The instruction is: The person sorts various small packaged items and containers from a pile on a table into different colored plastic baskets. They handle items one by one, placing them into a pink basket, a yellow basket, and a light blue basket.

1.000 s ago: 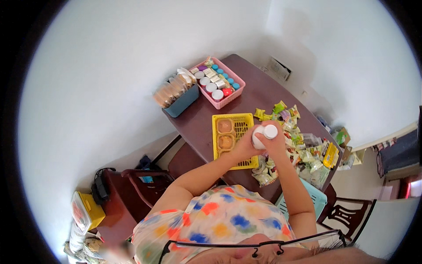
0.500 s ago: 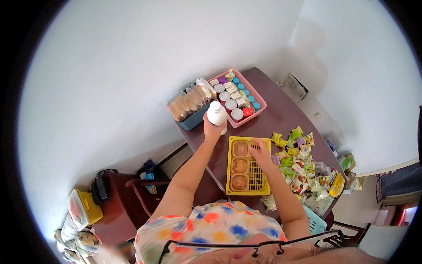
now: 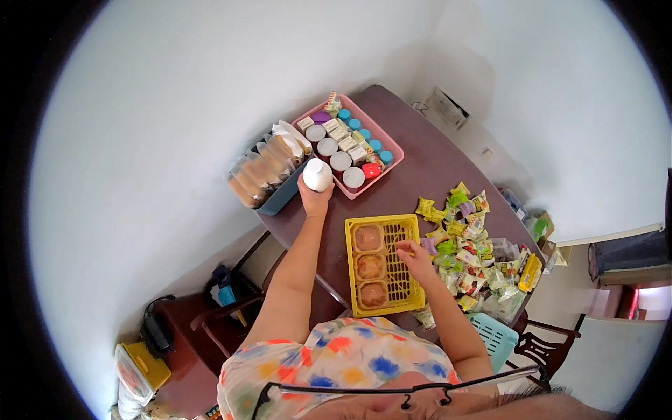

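My left hand (image 3: 314, 202) grips a white bottle (image 3: 317, 174) upright, at the near corner between two filled containers. One is a pink basket (image 3: 396, 155) of round-lidded jars, small boxes and blue-capped bottles. The other is a blue-grey bin (image 3: 285, 194) packed with brown items in clear wrappers. Over the right side of a yellow basket (image 3: 348, 262) hovers my right hand (image 3: 416, 262), fingers bent and apart, nothing seen in them. Along the basket's left side stand three clear-packed round cakes (image 3: 371, 266) in a column.
Small wrapped snacks (image 3: 470, 255) lie piled on the dark red table (image 3: 392, 119), right of the yellow basket. A light blue basket (image 3: 493, 339) sits by the table's near right edge. Wooden chairs (image 3: 553, 343) stand nearby, and white walls border the far side.
The view has shifted, moving the table's contents left in the picture. My left hand still holds the bottle, now nearer the bin. My right hand has drawn slightly toward me over the yellow basket.
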The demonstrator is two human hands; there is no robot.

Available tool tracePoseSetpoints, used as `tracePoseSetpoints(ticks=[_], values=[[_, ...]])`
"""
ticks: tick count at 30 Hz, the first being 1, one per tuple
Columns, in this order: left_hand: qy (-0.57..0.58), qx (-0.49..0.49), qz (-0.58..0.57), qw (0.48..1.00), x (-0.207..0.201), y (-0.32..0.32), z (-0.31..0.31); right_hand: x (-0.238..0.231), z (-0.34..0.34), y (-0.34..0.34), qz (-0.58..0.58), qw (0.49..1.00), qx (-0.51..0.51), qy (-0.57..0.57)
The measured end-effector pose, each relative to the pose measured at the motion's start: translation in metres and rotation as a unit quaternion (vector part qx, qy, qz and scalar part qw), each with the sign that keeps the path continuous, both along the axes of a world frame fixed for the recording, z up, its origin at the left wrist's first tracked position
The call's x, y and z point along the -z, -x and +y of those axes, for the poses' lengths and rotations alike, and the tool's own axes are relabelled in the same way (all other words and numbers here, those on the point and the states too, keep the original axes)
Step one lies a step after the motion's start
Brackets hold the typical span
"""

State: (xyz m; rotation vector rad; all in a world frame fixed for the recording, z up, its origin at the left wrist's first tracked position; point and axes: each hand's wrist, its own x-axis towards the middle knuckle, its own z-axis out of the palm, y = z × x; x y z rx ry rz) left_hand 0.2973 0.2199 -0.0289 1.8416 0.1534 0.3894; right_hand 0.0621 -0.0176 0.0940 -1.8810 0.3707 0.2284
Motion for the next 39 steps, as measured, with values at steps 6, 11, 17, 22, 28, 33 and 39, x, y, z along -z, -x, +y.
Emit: tracePoseSetpoints(ticks=[6,11,17,22,28,33,39], values=[[-0.051,0.002,0.008,0.999,-0.014,0.005,-0.002,0.009,0.005,-0.002,-0.009,1.0,-0.013,-0.003],[-0.05,-0.041,0.023,0.998,-0.017,0.015,-0.007,-0.002,0.011,-0.005,-0.025,1.0,-0.008,0.0],[-0.131,-0.034,-0.033,0.99,-0.04,0.072,-0.021,0.005,-0.013,0.017,-0.049,0.997,0.057,-0.005],[-0.12,0.073,-0.09,0.986,-0.073,0.113,-0.057,0.011,-0.055,0.059,-0.032,0.992,0.113,-0.046],[-0.113,0.316,-0.084,0.938,-0.118,0.189,-0.155,0.029,-0.113,0.132,0.025,0.979,0.192,-0.06],[-0.267,0.472,-0.064,0.838,-0.098,0.247,-0.205,0.068,-0.17,0.198,0.021,0.96,0.276,-0.04],[-0.408,0.554,0.034,0.725,-0.079,0.289,-0.236,0.091,-0.246,0.258,-0.018,0.928,0.327,0.18]])
